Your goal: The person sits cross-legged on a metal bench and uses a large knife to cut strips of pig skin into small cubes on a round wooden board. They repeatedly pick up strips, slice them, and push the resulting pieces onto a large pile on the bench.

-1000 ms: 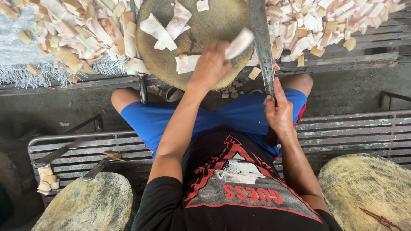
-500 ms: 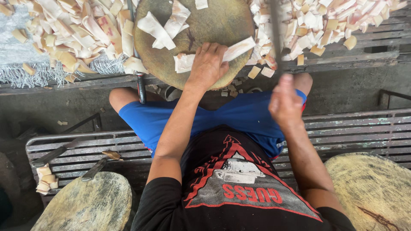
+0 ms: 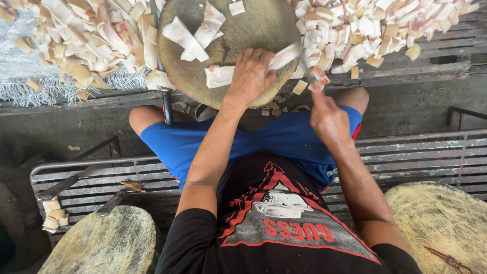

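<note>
Single head-worn view, looking steeply down from close above seated person; round chopping block [image 3: 233, 30] upper centre, lap at bottom

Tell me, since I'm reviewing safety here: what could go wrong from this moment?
The left hand pins a pale strip on the round block close beside the blade in the right hand; a slip could cut its fingers. Cut pieces lie at the block's edge and may fall.

Crowded block, open near rim

2 heaps of cut pieces [image 3: 91, 40] flank the round chopping block [image 3: 253, 20]; strips [image 3: 195, 33] clutter its top, bare wood only at the near-left rim.
</note>
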